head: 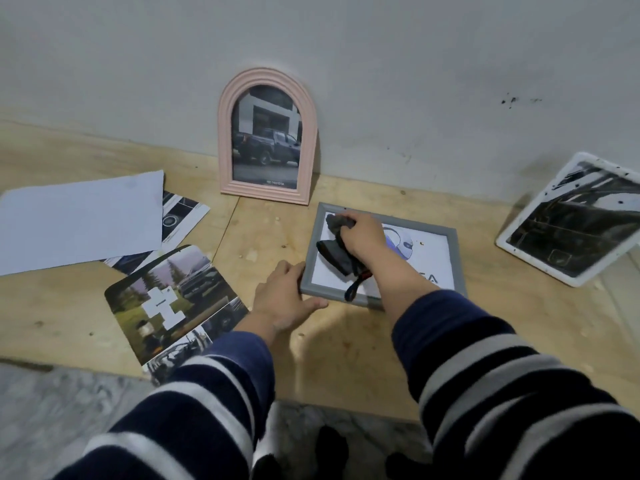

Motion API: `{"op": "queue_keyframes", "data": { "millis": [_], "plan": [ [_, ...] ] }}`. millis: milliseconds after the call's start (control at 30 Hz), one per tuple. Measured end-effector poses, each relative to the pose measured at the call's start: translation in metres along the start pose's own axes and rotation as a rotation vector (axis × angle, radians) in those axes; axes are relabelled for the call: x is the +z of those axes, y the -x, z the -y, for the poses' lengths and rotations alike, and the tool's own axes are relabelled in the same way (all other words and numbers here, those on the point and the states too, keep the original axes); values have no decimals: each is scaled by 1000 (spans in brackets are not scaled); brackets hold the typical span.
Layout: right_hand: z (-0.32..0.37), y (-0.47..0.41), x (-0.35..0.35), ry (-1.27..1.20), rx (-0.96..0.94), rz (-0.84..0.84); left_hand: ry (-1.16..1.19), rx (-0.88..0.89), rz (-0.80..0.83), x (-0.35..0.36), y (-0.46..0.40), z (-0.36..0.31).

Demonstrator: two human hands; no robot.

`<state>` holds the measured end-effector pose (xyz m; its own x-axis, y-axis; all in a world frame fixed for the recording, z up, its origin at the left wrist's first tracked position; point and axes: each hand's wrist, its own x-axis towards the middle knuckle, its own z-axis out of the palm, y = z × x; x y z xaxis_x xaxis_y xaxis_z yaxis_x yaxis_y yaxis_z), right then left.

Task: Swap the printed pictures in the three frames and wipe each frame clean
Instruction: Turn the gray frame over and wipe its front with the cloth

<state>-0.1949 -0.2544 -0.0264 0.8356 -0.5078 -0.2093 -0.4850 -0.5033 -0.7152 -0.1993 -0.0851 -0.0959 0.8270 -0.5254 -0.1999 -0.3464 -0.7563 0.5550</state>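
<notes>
We reach both arms forward over the wooden board [346,358], our sleeves striped navy and white. Our right hand [362,237] is curled round a dark cloth [334,252], gripping it and pressing it down on the glass of the grey frame [457,251]; a dark strap with a bit of red hangs from the cloth toward the frame's near edge. Our left hand [282,297] rests on the board with its fingers fairly straight and lying against the near left corner of the grey frame, the thumb along its near edge; it grasps nothing.

The grey frame lies flat on the board, near the middle, a little toward the back edge. It holds a white print with a helmet drawing and dark letters, partly hidden by our right hand and forearm.

The pink arched frame [268,133] stands upright at the back edge, leaning on the wall [415,64], just behind the grey frame's far left corner. It holds a picture of a dark pickup truck before a building.

The white frame [568,220] sits tilted at the right edge, well apart from the grey one, holding a dark picture we cannot make out.

At the left side lie loose prints [169,299], some overlapping, and a blank white sheet [79,220] over a few of them.
</notes>
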Motion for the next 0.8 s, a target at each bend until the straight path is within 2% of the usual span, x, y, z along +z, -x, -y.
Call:
{"op": "queue_keyframes", "data": {
  "millis": [200, 300, 500, 633, 800],
  "plan": [
    [11, -62, 26, 169, -110, -44, -25, 57, -40, -3, -7, 4],
    [7, -73, 40, 376, -159, -36, -36, 71, -54, -4, -8, 7],
    [-6, -68, 50, 619, -243, 30, -31, 17, -56, -5, -8, 3],
    [-11, -55, 49, 630, -248, 79, 11, -13, -89, -6, -5, 0],
    [-23, -21, 50, 732, -322, 114, -65, -12, -185, 0, -1, -1]
  ]
}}
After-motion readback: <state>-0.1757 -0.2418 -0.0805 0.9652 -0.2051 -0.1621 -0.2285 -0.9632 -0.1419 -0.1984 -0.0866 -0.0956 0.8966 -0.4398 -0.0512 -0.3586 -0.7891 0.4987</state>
